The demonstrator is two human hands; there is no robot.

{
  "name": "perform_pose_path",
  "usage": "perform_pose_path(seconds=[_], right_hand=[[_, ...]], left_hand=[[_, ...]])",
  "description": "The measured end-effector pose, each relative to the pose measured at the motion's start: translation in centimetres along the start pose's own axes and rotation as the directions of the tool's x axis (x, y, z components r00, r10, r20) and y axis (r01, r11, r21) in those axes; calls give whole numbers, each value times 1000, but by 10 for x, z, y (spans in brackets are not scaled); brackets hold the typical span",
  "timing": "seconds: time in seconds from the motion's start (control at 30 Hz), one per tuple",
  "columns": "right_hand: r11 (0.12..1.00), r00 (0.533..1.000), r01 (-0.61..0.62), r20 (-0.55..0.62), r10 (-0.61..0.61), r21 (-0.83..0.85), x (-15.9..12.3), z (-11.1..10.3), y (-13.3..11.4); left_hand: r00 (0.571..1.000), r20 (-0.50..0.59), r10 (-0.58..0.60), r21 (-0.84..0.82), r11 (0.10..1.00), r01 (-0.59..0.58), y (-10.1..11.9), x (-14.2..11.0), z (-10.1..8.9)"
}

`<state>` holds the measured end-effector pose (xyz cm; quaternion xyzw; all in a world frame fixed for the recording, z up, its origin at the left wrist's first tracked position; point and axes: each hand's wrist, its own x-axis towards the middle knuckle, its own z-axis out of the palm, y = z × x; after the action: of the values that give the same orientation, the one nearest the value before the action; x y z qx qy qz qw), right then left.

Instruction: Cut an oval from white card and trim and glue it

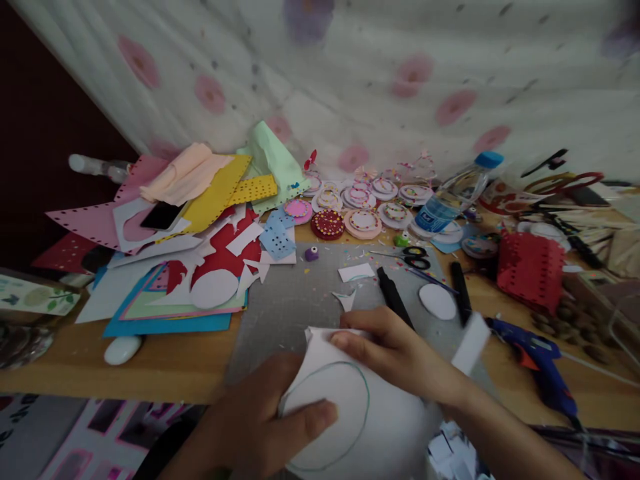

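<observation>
While the left hand point(263, 417) clasps white paper point(347, 393) at lower center frame, the right hand point(387, 347) pinches its top edge; likely light and easily creased, it suits a margin grip.

White paper sheet point(383, 410), thin green circle outline point(369, 403) drawn on it; lower centre of frame.
Held tilted, drawn face up; upper left corner bent; outline partly covered at left.
</observation>
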<state>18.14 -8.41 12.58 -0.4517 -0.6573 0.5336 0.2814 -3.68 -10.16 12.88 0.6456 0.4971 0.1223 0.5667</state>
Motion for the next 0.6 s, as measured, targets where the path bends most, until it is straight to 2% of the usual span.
perform_pose_path(seconds=[0.07, 0.13, 0.17, 0.23, 0.3, 0.37, 0.43, 0.47, 0.53, 0.6], right_hand=[[991, 999, -40, 22, 37, 131, 4, 7, 6], [963, 993, -103, 77, 86, 251, 3, 13, 16], [943, 987, -143, 118, 113, 300, 3, 15, 21], [903, 971, -218, 173, 163, 369, 3, 19, 29], [898, 967, -239, 174, 186, 368, 4, 19, 32], [948, 984, -180, 56, 171, 265, 5, 15, 29], [992, 983, -119, -133, 124, 50, 3, 10, 22], [989, 971, -129, -214, 111, -74, 1, 8, 19], [930, 941, -232, -309, 140, -285, -3, 6, 16], [847, 916, -339, -348, 198, -410, -4, 7, 17]], left_hand=[[992, -106, -66, -51, 997, 60, -2, -5, 6], [986, -130, -103, -81, 992, 93, -2, -8, 9], [989, -105, -102, -77, 993, 94, -1, -9, 9], [997, 13, -73, -47, 996, 73, -2, -8, 8], [994, 85, -73, -46, 996, 77, -5, -4, 8], [990, 40, -132, -121, 983, 136, -10, 0, 11], [975, -71, -209, -269, 946, 183, -15, 3, 17], [964, -125, -236, -347, 920, 180, -16, 4, 22], [935, -215, -281, -477, 866, 150, -16, 6, 32], [902, -262, -344, -577, 805, 140, -15, 8, 40]])
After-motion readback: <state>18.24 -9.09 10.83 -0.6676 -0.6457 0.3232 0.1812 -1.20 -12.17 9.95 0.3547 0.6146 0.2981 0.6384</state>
